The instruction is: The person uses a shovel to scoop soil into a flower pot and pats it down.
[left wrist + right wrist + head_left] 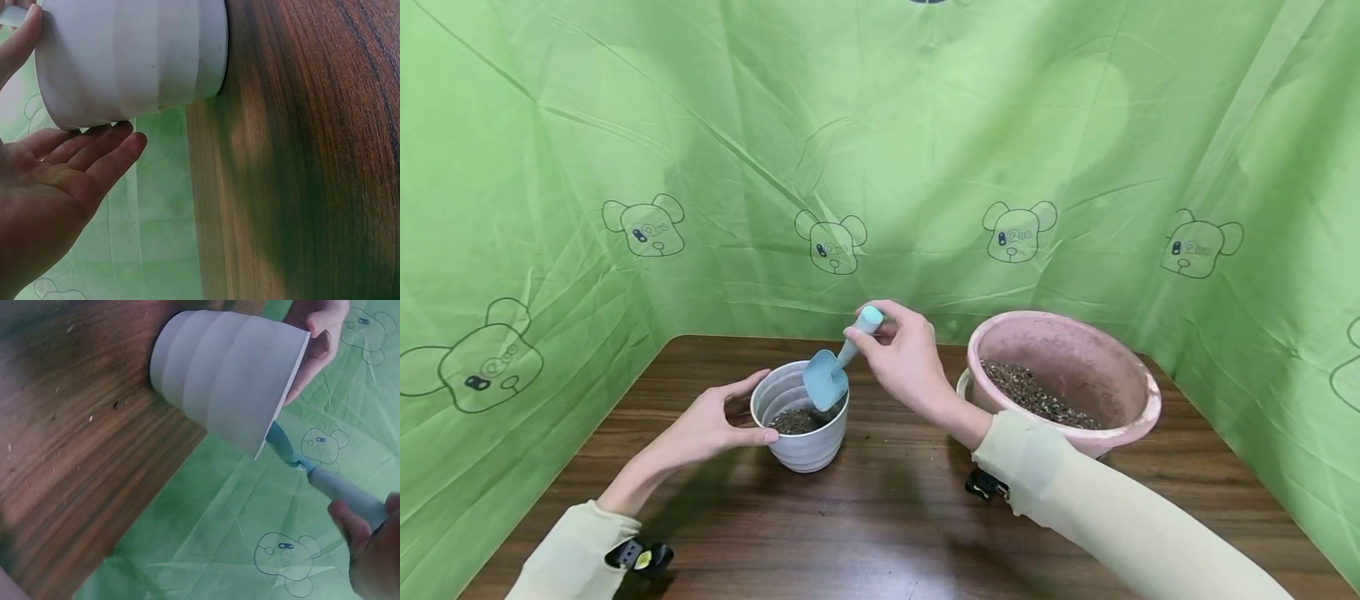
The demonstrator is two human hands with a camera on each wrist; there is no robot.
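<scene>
A white ribbed flower pot [808, 450] stands on the table with dark soil [797, 421] in its bottom. My left hand [703, 421] holds the pot from the left, thumb at the near rim and fingers along the far side. In the left wrist view, the fingers [103, 147] touch the pot's wall. My right hand [906, 354] grips the handle of a small blue trowel [825, 381]. Its blade tilts down into the pot's mouth at the right rim. From the right wrist view, the blade's tip is hidden inside the pot [231, 381].
A large pink basin [1063, 329] with soil [1037, 396] in it stands at the right, beside my right forearm. The brown wooden table [865, 517] has a few soil crumbs on it. Green cloth [880, 150] with printed bear heads hangs behind and at both sides.
</scene>
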